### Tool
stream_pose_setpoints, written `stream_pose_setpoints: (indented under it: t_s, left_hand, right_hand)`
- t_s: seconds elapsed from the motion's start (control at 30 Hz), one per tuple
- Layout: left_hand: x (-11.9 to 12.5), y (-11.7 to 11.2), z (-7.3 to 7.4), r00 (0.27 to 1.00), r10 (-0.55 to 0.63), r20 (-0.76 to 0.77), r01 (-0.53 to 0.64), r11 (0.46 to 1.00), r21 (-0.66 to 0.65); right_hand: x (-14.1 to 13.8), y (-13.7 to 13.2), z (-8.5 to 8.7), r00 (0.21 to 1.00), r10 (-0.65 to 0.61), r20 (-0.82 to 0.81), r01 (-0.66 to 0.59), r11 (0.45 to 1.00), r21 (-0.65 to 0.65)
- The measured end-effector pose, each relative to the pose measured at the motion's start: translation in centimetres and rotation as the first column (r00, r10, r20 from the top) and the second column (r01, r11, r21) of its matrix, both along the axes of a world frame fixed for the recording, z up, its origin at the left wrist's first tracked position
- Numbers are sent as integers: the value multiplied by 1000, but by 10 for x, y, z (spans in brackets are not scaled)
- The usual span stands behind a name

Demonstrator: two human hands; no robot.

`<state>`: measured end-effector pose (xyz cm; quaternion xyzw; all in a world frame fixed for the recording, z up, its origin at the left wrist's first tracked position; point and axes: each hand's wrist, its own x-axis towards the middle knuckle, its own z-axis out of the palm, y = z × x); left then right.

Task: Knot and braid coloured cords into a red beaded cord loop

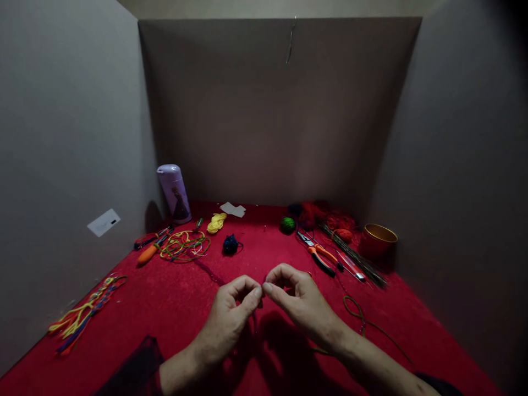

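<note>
My left hand (231, 313) and my right hand (303, 305) meet above the red cloth, their thumbs and fingertips pinched close together. Between them is a thin purple cord (209, 272), which runs out past my left hand toward a tangle of coloured cords (185, 246). A short piece of it also hangs below the fingertips. The exact spot where the fingers grip is mostly hidden. Beside my right forearm lies an olive-green cord (358, 312) in a loose loop, with part of it passing under the arm.
Pliers (319, 254), a bundle of thin sticks (352, 254) and a red cup (377, 242) stand or lie right. A lilac bottle (175, 192), orange-handled tool (147, 254), yellow yarn (216, 223), dark blue yarn (230, 245), green ball (287, 224) and knotted cords (88, 313) lie around.
</note>
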<state>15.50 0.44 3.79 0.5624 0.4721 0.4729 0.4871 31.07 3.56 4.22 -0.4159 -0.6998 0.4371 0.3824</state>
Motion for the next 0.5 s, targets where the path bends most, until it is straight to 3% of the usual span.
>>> stream_pose_setpoints:
  t_s: [0.17,0.37,0.5]
  left_hand:
    - [1,-1,1,1000,14,-2,-14,1000,-14]
    - [3,-4,3,996,24,81,-14,993,-117]
    - [3,-4,2,989,29,146,-3,985,-173]
  right_hand:
    - [0,3,-4,998,-4,-66,1,999,-35]
    - [-1,4,-6,989,-10,-145,1,998,-59]
    - [1,2,-1,972,-20,-233,-26,981,-192]
